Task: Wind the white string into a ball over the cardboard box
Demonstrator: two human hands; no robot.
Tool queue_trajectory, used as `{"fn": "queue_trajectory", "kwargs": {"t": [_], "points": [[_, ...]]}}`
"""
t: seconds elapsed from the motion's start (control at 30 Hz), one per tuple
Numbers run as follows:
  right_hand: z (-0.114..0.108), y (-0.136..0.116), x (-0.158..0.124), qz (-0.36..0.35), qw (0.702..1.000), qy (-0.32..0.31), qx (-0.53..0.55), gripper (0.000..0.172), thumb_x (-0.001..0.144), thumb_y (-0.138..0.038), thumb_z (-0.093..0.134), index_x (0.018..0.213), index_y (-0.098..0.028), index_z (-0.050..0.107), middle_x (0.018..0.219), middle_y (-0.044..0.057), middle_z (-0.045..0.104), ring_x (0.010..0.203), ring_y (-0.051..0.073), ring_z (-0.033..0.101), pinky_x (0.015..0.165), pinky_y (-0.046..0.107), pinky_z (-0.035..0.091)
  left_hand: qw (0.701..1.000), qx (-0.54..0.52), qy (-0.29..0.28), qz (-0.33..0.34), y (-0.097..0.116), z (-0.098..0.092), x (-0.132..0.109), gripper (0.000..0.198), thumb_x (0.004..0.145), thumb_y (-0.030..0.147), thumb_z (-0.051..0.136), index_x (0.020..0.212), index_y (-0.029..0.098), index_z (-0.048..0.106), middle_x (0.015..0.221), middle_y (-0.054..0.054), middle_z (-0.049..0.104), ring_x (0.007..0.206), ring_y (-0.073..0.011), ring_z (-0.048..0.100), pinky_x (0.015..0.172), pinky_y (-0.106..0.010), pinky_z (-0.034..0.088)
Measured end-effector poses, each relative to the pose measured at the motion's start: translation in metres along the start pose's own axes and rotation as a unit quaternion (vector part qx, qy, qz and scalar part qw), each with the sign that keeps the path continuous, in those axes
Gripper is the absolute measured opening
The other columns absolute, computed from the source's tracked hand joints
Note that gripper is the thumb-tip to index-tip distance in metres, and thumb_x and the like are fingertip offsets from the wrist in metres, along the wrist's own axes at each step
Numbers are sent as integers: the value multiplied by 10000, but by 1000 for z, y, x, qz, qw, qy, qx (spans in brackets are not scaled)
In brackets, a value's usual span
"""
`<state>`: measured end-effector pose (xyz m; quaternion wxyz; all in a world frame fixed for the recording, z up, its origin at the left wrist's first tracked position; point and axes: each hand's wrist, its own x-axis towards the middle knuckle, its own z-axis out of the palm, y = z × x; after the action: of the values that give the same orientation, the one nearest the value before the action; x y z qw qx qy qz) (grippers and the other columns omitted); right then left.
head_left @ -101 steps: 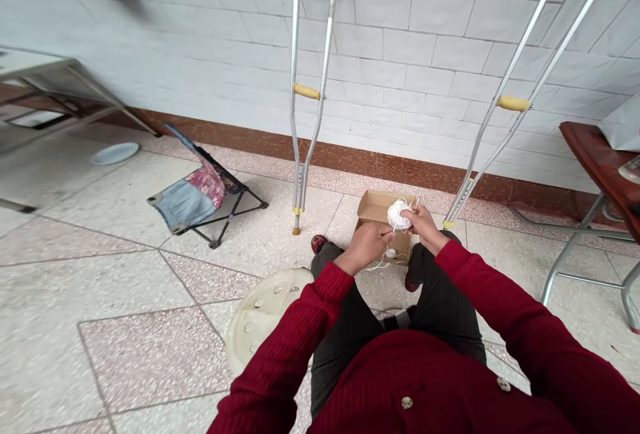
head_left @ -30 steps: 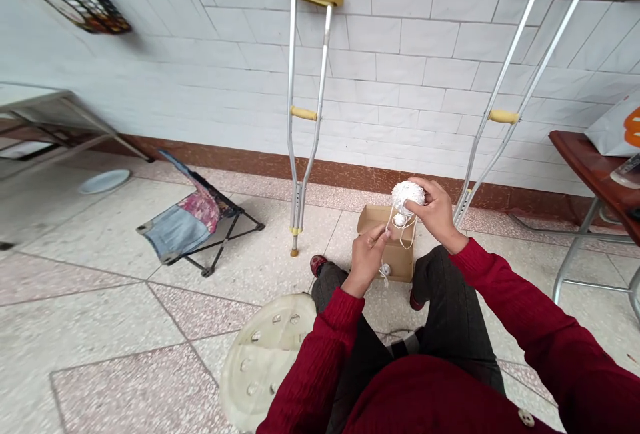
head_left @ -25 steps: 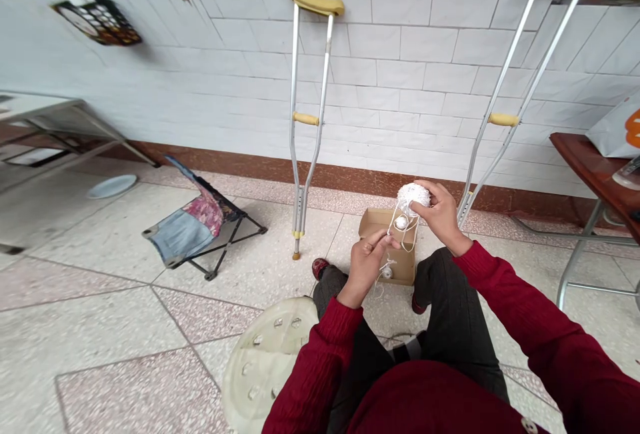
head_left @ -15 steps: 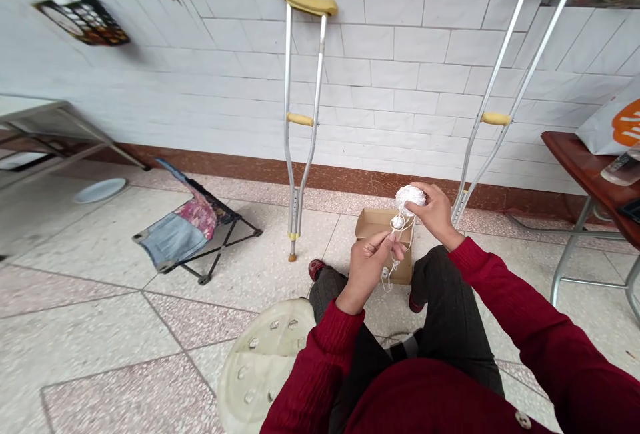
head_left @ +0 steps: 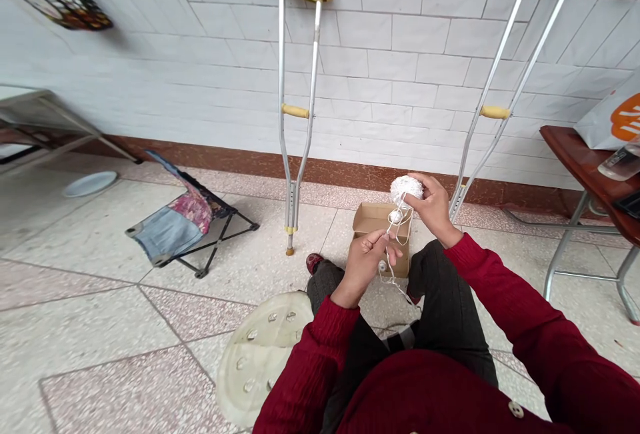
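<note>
My right hand [head_left: 434,207] is closed round a white ball of string [head_left: 405,190], held up above an open cardboard box [head_left: 373,222] on the floor between my feet. My left hand [head_left: 365,263] pinches a white strand [head_left: 391,229] that runs up to the ball; small white round pieces hang on the strand below the ball. More string trails down past my left hand towards my knees. Both arms wear red knitted sleeves, and I sit with dark trousers over the tiled floor.
Two metal crutches [head_left: 295,107] [head_left: 500,94] lean on the white tiled wall. A folding stool [head_left: 186,221] stands at the left, a pale round plastic seat [head_left: 260,354] beside my left leg, and a brown table [head_left: 595,174] with a bag at the right.
The ball has been raised from low over the box to above it. My left hand has drawn the strand down and away from the ball.
</note>
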<state>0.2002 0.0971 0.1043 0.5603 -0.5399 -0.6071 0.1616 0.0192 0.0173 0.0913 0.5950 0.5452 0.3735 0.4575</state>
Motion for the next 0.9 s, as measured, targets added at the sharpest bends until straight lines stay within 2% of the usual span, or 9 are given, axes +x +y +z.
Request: {"fn": "queue_trajectory", "kwargs": {"t": [0.1,0.27,0.43,0.53,0.63,0.77,0.83,0.9], "points": [[1,-4,-2,1,1000,-5,-7,456,695,-318,718,1140,-217,704,1104,78,674,945,232,628,834,348,495,1000,11,-28,-2,6,0,0,235,930,333,509,828,161,633,515,11,626,600,-172,644,734,-312,493],[14,7,-10,26,999,-31,-3,436,672,-290,711,1103,-224,711,1093,63,684,952,230,627,861,366,495,997,55,-47,31,15,9,-2,294,937,331,492,736,169,633,556,-3,649,620,-162,643,751,-305,494],[15,2,-6,45,994,-39,91,443,686,-311,707,1116,-206,690,1119,71,681,956,220,637,831,347,512,997,0,-71,4,0,11,-5,300,937,345,483,715,177,594,472,11,601,576,-172,642,670,-300,488],[7,2,3,23,994,-38,100,472,656,-294,733,1118,-204,690,1125,71,676,959,215,636,838,338,506,997,-46,-57,-8,-7,4,-10,278,934,337,492,732,175,591,450,19,589,575,-169,646,768,-336,499],[3,17,6,34,998,-26,40,463,627,-297,744,1079,-203,713,1073,64,688,910,215,631,823,346,498,997,-50,-53,-10,-1,-3,-18,269,930,327,504,738,170,608,450,20,589,582,-164,647,863,-366,484],[9,44,-2,63,995,-49,-58,414,601,-315,751,1002,-211,743,972,46,702,820,206,613,792,355,488,997,-34,-73,-17,11,1,-25,292,936,348,500,750,164,630,502,-4,627,564,-161,631,766,-336,495],[13,48,-6,71,994,-60,-54,406,598,-319,752,991,-213,745,957,40,701,807,198,607,772,344,491,995,-25,-95,-24,7,3,-27,301,941,359,494,763,160,634,542,-15,650,539,-149,611,703,-313,489],[14,41,-7,96,993,-61,-10,415,618,-331,742,1013,-206,736,940,38,697,772,185,604,708,320,501,993,-9,-114,-35,-6,1,-27,312,944,369,484,773,156,633,550,-20,652,531,-144,604,670,-297,482]]}}
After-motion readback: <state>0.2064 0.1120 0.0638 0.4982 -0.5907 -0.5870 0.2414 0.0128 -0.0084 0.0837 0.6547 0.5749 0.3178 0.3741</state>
